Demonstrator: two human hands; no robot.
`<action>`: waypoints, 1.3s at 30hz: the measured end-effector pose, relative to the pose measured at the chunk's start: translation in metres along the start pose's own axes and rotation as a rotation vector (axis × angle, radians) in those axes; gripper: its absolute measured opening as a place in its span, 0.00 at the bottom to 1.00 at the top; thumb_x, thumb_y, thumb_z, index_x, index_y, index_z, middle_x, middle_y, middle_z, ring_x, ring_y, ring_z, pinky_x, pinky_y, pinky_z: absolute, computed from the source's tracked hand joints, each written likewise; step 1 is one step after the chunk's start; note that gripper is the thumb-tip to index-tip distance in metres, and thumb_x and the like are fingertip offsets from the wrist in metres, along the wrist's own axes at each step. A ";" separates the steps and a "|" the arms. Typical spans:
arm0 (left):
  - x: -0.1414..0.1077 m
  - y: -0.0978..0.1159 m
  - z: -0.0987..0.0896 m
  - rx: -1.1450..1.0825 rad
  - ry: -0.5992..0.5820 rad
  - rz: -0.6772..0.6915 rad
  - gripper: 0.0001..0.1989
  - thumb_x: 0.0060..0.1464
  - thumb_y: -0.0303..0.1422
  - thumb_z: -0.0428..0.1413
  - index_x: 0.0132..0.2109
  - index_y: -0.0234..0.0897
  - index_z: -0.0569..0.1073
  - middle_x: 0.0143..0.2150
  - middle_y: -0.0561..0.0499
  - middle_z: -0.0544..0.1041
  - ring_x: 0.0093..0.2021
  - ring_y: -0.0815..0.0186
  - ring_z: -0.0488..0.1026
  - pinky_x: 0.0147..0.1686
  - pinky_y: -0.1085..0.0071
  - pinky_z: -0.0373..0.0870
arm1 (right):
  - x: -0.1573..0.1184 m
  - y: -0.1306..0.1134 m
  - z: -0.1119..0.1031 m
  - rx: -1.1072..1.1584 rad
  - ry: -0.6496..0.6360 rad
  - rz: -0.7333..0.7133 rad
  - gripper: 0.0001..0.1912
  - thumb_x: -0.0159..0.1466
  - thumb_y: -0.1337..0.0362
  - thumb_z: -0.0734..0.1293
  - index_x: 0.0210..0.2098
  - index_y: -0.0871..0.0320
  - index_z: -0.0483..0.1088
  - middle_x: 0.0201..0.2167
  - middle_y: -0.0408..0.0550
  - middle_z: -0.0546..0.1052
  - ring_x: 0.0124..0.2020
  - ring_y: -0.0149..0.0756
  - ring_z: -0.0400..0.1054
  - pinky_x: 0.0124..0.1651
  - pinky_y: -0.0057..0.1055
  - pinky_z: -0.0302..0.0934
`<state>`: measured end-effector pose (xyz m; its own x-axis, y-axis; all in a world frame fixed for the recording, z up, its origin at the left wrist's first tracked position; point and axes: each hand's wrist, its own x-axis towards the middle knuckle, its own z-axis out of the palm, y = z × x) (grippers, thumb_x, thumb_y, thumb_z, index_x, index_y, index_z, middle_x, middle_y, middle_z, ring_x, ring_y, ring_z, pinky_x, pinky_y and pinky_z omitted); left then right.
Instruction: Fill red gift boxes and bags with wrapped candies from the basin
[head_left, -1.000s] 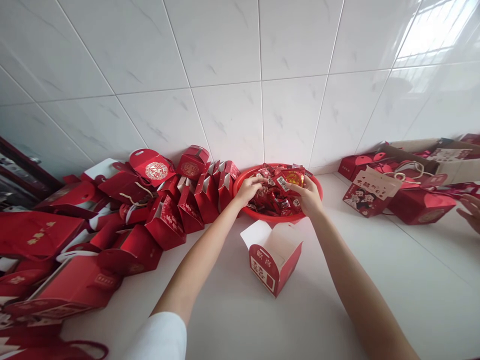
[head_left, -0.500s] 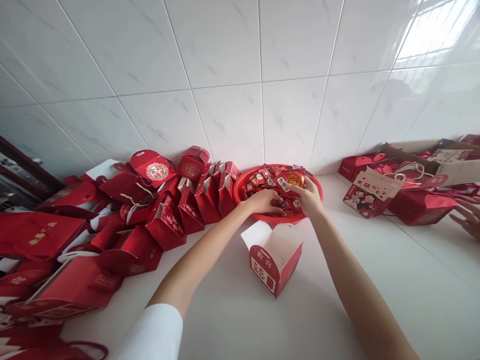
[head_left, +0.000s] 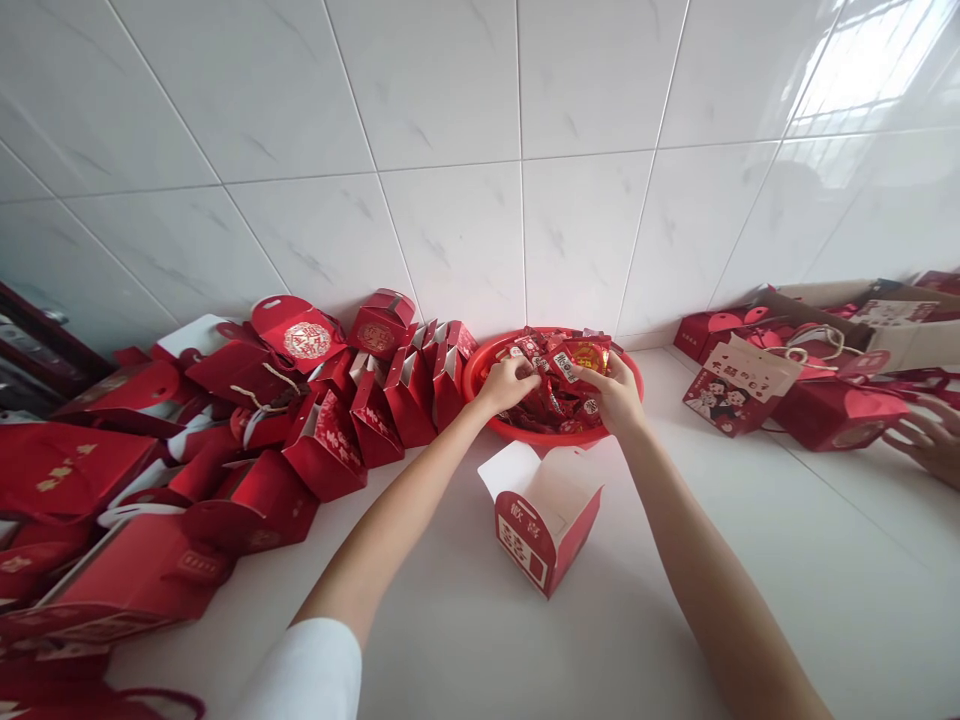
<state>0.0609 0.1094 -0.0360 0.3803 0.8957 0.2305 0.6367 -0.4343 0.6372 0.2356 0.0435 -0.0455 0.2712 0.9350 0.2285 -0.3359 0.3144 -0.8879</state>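
Red packets [head_left: 556,400] in hand, central box [head_left: 529,525] unclosed

Right hand [head_left: 619,393] grips some over the basin [head_left: 551,438]; left hand [head_left: 506,385] curls, its hold unclear; box floor hidden.

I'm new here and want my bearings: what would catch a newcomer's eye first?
Probably the big heap of red boxes filling the left side of the white counter. Next comes the red basin in the centre by the tiled wall, holding small red packets, with the left hand and right hand at them. In front of it stands one open box, its white inside showing.
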 end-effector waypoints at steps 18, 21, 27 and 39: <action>-0.014 -0.003 -0.014 0.171 -0.344 0.203 0.18 0.46 0.21 0.57 0.43 0.40 0.83 0.45 0.51 0.84 0.47 0.61 0.79 0.50 0.69 0.73 | -0.002 -0.003 0.003 0.012 0.029 0.009 0.21 0.43 0.61 0.81 0.34 0.53 0.73 0.32 0.42 0.80 0.35 0.40 0.76 0.42 0.38 0.73; -0.011 0.002 -0.006 0.200 -0.480 0.143 0.18 0.44 0.21 0.58 0.42 0.41 0.83 0.44 0.51 0.85 0.47 0.59 0.80 0.49 0.70 0.73 | -0.001 -0.002 0.002 0.012 0.017 0.001 0.21 0.43 0.61 0.80 0.35 0.53 0.73 0.33 0.42 0.81 0.36 0.40 0.76 0.42 0.38 0.73; -0.007 0.000 -0.004 0.156 -0.531 0.069 0.16 0.44 0.20 0.57 0.38 0.40 0.84 0.42 0.50 0.85 0.45 0.59 0.80 0.47 0.70 0.73 | -0.001 -0.001 0.001 -0.005 0.017 0.002 0.20 0.45 0.60 0.80 0.35 0.53 0.73 0.34 0.43 0.81 0.38 0.42 0.76 0.43 0.40 0.72; -0.003 -0.011 -0.003 -0.129 -0.499 -0.020 0.13 0.50 0.25 0.59 0.43 0.37 0.83 0.39 0.48 0.84 0.39 0.62 0.80 0.42 0.70 0.75 | -0.001 -0.003 0.002 0.027 0.037 0.006 0.20 0.43 0.61 0.80 0.34 0.53 0.73 0.32 0.42 0.80 0.35 0.40 0.75 0.43 0.40 0.73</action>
<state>0.0509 0.1115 -0.0419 0.6630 0.7351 -0.1418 0.5713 -0.3744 0.7304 0.2340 0.0419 -0.0424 0.3022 0.9303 0.2078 -0.3614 0.3136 -0.8781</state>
